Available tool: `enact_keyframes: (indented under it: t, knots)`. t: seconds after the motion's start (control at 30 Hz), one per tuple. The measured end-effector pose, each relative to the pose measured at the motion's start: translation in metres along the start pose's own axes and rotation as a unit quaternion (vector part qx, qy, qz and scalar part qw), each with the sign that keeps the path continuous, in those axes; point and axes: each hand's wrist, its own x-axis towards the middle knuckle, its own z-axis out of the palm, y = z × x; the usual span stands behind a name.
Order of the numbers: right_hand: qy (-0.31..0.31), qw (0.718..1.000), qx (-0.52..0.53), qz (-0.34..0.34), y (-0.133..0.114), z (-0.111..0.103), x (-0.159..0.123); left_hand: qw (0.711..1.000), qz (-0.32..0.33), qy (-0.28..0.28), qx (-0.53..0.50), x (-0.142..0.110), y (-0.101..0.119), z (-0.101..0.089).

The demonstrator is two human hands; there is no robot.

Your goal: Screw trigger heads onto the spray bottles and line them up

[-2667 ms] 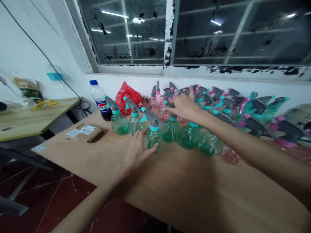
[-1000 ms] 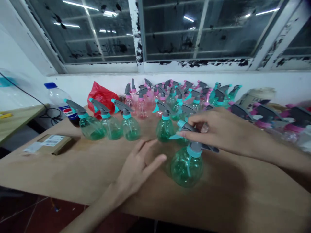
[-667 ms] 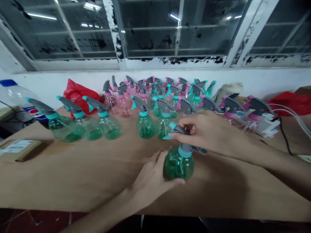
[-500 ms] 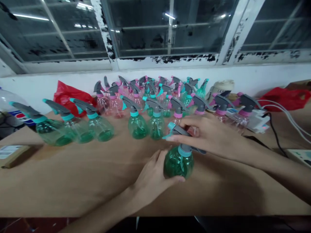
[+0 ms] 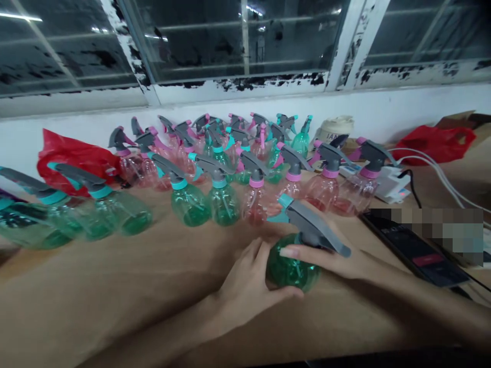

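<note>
A green see-through spray bottle [image 5: 293,276] with a grey and turquoise spray head stands in both my hands near the middle of the view. My left hand [image 5: 249,286] curls round the left side of its round body, thumb low across the front. From the right, my right hand [image 5: 333,258] grips it just below the spray head, its thumb across the upper body and its other fingers mostly hidden behind. Just behind it are a pink spray bottle [image 5: 255,204] and a green spray bottle [image 5: 225,207], both upright on the brown table [image 5: 153,291].
Several more pink and green spray bottles crowd toward the wall. A red plastic bag [image 5: 72,163] lies at left, another red bag [image 5: 433,145] at right. Near my right forearm are a phone [image 5: 414,250], a white power strip [image 5: 395,186] and white cables [image 5: 441,171].
My right hand has moved down from the spray head to the bottle's neck and upper body. My left hand keeps its hold. The view has swung right, bringing the phone into sight.
</note>
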Motion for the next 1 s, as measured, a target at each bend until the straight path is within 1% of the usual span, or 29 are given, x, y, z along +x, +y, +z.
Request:
enact_keyframes:
  t: [0.1, 0.17, 0.27, 0.33, 0.4, 0.47, 0.53, 0.63, 0.73, 0.87, 1.0]
  knots:
    - [0.027, 0.999, 0.015, 0.010, -0.001, 0.003, 0.008, 1.000, 0.009, -0.006, 0.007, 0.005, -0.001, 0.003]
    - [0.041, 0.999, 0.007, -0.008, 0.001, 0.003, 0.011, 1.000, 0.011, -0.009, 0.016, 0.007, -0.004, 0.004]
    - [0.036, 0.999, 0.005, -0.040, 0.007, 0.003, 0.014, 0.999, 0.011, -0.007, 0.030, 0.009, -0.011, 0.004]
    - [0.037, 0.998, 0.010, -0.057, 0.010, 0.004, 0.015, 0.999, 0.029, -0.004, 0.040, 0.009, -0.017, 0.003]
    - [0.043, 0.997, 0.013, -0.067, 0.012, 0.004, 0.017, 0.997, 0.060, -0.013, 0.053, 0.010, -0.024, 0.001]
    - [0.049, 0.997, 0.001, -0.067, 0.014, 0.004, 0.020, 0.993, 0.080, -0.033, 0.077, 0.011, -0.032, -0.001]
    - [0.048, 0.996, -0.016, -0.067, 0.015, 0.004, 0.024, 0.988, 0.087, -0.048, 0.115, 0.011, -0.039, -0.003]
    - [0.052, 0.995, -0.017, -0.089, 0.016, 0.005, 0.029, 0.979, 0.099, -0.055, 0.170, 0.008, -0.049, -0.006]
    - [0.059, 0.994, -0.003, -0.096, 0.014, 0.005, 0.032, 0.975, 0.104, -0.040, 0.192, 0.006, -0.053, -0.007]
    - [0.055, 0.993, 0.002, -0.100, 0.012, 0.004, 0.034, 0.975, 0.105, -0.013, 0.195, 0.005, -0.051, -0.008]
    - [0.049, 0.995, 0.015, -0.087, 0.011, 0.003, 0.035, 0.973, 0.108, -0.003, 0.205, 0.005, -0.052, -0.006]
